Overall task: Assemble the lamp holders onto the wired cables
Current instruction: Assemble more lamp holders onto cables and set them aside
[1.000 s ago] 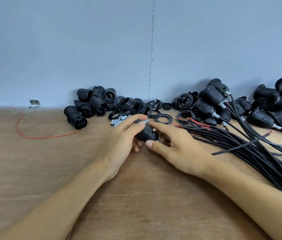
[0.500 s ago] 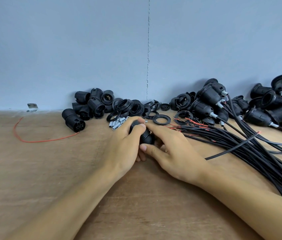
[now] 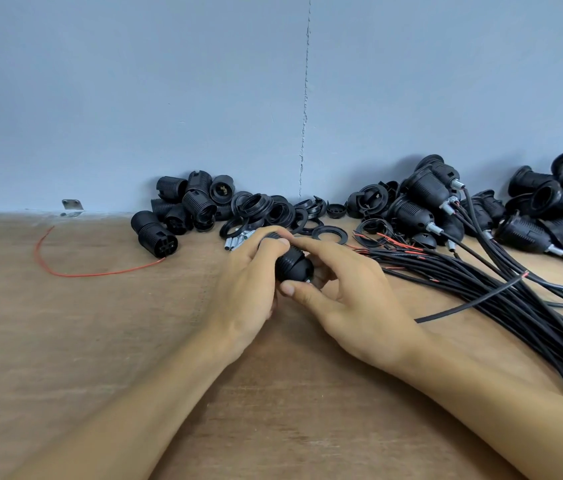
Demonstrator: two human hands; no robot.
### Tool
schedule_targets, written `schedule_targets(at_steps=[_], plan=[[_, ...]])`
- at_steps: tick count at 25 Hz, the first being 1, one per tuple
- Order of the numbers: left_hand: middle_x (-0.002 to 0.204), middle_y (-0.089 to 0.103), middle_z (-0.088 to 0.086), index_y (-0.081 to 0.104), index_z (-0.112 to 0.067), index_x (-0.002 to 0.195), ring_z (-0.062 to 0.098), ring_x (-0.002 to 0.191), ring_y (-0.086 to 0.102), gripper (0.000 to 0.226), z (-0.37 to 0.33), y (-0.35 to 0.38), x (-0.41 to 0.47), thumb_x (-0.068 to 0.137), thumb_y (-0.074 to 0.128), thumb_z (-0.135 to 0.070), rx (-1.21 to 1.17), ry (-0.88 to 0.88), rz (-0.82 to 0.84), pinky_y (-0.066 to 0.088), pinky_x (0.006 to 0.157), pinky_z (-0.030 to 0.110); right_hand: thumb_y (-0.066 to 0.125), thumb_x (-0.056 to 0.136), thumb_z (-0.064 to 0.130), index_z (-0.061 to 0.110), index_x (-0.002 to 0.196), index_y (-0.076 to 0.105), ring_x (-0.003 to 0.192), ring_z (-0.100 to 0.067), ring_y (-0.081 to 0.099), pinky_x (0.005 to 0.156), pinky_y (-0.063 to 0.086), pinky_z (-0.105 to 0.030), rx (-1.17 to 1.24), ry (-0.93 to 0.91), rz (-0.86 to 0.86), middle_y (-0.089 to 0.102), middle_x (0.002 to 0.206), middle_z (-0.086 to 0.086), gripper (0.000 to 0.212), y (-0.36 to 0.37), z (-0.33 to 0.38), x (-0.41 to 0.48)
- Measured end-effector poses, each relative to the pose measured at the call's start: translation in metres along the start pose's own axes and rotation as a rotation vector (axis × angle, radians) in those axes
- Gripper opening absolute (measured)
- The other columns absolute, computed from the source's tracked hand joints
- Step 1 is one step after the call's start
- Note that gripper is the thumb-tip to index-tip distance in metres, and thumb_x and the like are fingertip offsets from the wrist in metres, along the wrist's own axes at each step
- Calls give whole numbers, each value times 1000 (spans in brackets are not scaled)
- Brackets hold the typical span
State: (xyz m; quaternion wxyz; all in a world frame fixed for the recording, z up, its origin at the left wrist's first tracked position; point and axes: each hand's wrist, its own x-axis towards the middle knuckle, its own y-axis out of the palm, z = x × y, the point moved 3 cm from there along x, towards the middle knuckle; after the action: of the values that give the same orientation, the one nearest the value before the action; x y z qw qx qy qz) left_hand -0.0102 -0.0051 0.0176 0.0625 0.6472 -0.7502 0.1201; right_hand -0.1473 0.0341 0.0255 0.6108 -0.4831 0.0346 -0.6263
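A black threaded lamp holder (image 3: 294,264) lies between both hands at the middle of the wooden table. My left hand (image 3: 249,289) wraps its fingers over the holder's far end. My right hand (image 3: 349,299) pinches the rounded near end with thumb and forefinger. A thick bundle of black cables (image 3: 501,299) with red wire tips fans out to the right of my right hand. Much of the holder is hidden by my fingers.
Loose black holder bodies (image 3: 183,209) and threaded rings (image 3: 266,209) are heaped against the blue wall. Small metal tubes (image 3: 237,240) lie just past my left hand. Holders fitted on cables (image 3: 425,209) pile up at the back right. A stray red wire (image 3: 65,268) curls at left.
Both hands stay on the holder and have turned it a little; my right thumb has shifted under its rounded end. The camera view has tilted slightly.
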Motion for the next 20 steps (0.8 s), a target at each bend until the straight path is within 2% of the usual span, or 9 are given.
schedule_targets(at_steps=[2, 4, 6, 8, 11, 14, 17, 20], plan=[[72, 66, 5, 68, -40, 99, 17, 52, 57, 23, -2, -1, 0, 85, 51, -33, -37, 14, 63, 44, 45, 23, 78, 86, 25, 21, 135, 59, 88, -5, 54, 83, 40, -11, -29, 54, -46, 64, 102, 10, 53, -5, -4, 2], [78, 73, 2, 67, -46, 106, 17, 64, 65, 23, 0, -3, 1, 87, 60, -34, -51, 28, 91, 52, 58, 28, 81, 83, 23, 23, 131, 60, 91, -3, 58, 83, 39, -6, -20, 126, -95, 63, 104, 15, 52, -11, -11, 3], [87, 75, 4, 69, -42, 111, 19, 74, 69, 27, 4, -6, 2, 87, 70, -31, -125, -2, 99, 55, 68, 36, 80, 82, 18, 25, 125, 61, 91, -2, 62, 84, 45, -12, 21, 158, -103, 65, 107, 16, 48, -14, -17, 5], [98, 77, 5, 69, -33, 115, 20, 84, 72, 37, 9, -8, 3, 79, 76, -27, -186, -61, 111, 56, 73, 37, 79, 82, 10, 26, 118, 62, 88, -2, 63, 84, 48, -18, 53, 154, -91, 65, 104, 17, 44, -16, -20, 6], [104, 77, 1, 70, -23, 112, 16, 87, 72, 44, 13, -10, 5, 69, 80, -23, -116, -73, 130, 57, 73, 32, 77, 79, 4, 22, 117, 66, 103, -1, 63, 95, 47, -19, 41, 111, -59, 68, 109, 16, 43, -19, -25, 8], [102, 77, 2, 68, -22, 107, 16, 86, 73, 42, 17, -11, 5, 70, 83, -8, -101, -61, 165, 60, 77, 32, 76, 80, 13, 26, 122, 66, 109, 4, 62, 100, 45, -19, 36, 153, 68, 71, 112, 17, 45, -21, -32, 9], [106, 76, 3, 68, -24, 105, 23, 97, 74, 42, 19, -14, 6, 76, 82, 3, -69, -58, 188, 60, 86, 37, 72, 90, 29, 33, 124, 67, 106, 4, 64, 99, 47, -24, 55, 181, 183, 73, 108, 17, 34, -23, -40, 9], [106, 74, 8, 69, -20, 111, 28, 83, 74, 40, 19, -16, 8, 83, 76, 8, -100, -67, 237, 59, 72, 32, 63, 97, 29, 35, 116, 70, 95, 5, 66, 88, 49, -20, 120, 202, 232, 74, 100, 18, 21, -23, -45, 11]])
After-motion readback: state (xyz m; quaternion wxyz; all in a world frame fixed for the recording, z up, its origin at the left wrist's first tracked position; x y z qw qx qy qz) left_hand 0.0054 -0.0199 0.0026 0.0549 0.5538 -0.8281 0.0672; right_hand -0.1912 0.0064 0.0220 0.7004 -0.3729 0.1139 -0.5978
